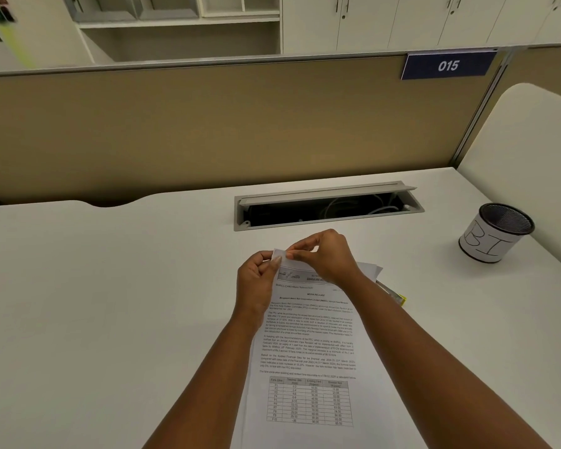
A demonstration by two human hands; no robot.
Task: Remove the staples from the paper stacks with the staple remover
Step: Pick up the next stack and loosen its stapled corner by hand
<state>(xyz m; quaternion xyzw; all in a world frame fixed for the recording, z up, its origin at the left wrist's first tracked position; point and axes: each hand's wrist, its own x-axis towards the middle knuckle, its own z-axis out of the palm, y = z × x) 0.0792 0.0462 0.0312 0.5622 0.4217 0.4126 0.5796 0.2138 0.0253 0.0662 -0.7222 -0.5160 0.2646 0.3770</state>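
A printed paper stack point(308, 348) lies on the white desk point(110, 303) in front of me, text and a table on its top sheet. My left hand point(255, 283) pinches the stack's top left corner, which is folded up off the desk. My right hand point(324, 257) pinches the same corner from the right with thumb and forefinger. Whether a staple sits between the fingertips is too small to tell. More white sheets point(371, 270) stick out from under my right wrist. A small yellow-tipped object point(399, 298), possibly the staple remover, lies partly hidden beside my right forearm.
A black mesh cup point(496, 233) wrapped in hand-lettered paper stands at the right. An open cable tray point(327, 205) is set into the desk behind my hands. A tan partition point(208, 124) with a blue 015 sign point(447, 65) closes off the back.
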